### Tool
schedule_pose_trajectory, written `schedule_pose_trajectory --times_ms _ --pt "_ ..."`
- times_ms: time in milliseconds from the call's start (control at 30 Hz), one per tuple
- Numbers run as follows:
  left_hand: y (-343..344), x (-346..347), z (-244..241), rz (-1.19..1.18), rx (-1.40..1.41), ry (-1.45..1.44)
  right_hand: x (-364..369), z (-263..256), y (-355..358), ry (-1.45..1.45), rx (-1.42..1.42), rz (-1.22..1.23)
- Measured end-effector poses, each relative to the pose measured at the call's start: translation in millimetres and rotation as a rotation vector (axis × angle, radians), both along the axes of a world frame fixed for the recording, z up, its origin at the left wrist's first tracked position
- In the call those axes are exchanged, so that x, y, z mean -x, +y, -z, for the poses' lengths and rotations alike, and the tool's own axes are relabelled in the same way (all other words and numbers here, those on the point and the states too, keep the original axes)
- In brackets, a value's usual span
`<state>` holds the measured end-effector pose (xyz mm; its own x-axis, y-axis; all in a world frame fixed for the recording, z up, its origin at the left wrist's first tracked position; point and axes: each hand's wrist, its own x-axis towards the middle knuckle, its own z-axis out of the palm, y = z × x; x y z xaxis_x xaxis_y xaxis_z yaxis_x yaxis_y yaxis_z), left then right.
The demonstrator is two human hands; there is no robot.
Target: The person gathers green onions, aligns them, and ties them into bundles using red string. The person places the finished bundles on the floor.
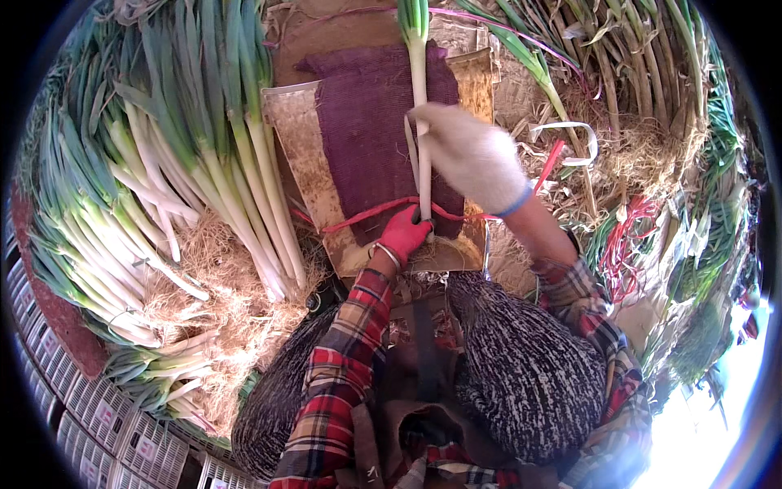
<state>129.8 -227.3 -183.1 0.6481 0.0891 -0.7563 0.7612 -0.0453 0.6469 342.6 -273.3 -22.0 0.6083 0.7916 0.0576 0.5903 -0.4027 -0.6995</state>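
My left hand (403, 235), in a red glove, grips a long green onion (418, 73) by its white root end. The onion lies lengthwise over a purple mesh cloth (379, 128), its green leaves running out of the top of the view. My right hand (473, 156), in a white glove and blurred, has its fingertips at the middle of the white stalk. A thin pale strip (412, 156) hangs down beside the stalk, by those fingertips. Under the cloth is a stained, worn panel (296, 122). A red plastic ribbon (366, 215) crosses the cloth.
Clean green onions (226, 177) lie in rows on the left, roots towards me. Brown, unpeeled onions (635, 67) are heaped at upper right. Loose red ribbons (629, 244) and a white band (589, 143) lie on the right. Plastic crates (98, 403) stand at lower left.
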Motion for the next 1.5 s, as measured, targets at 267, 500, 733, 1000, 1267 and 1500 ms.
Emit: schedule_pose_trajectory --times_ms 267,500,733,1000,1267,1500 --pt "3.1 -35.5 -17.4 0.293 -0.241 0.067 10.3 133.7 16.1 -0.146 0.854 -0.488" --pt "2.6 -29.1 -31.7 0.518 -0.427 0.062 16.9 136.5 24.8 -0.018 0.740 -0.316" --pt "164.6 16.4 -125.0 -0.899 -0.477 -0.427 18.3 130.5 23.1 0.035 0.609 -0.221" --pt "200.4 82.3 -87.3 -0.114 -0.891 0.408 12.7 129.2 12.6 0.066 0.630 -0.213" --pt "187.7 130.0 -62.5 -0.206 -1.315 0.124 24.8 123.6 25.3 -0.012 0.584 -0.241" --pt "142.0 47.7 -232.3 -1.081 0.132 -0.223 15.7 126.5 13.9 -0.029 0.613 -0.248"
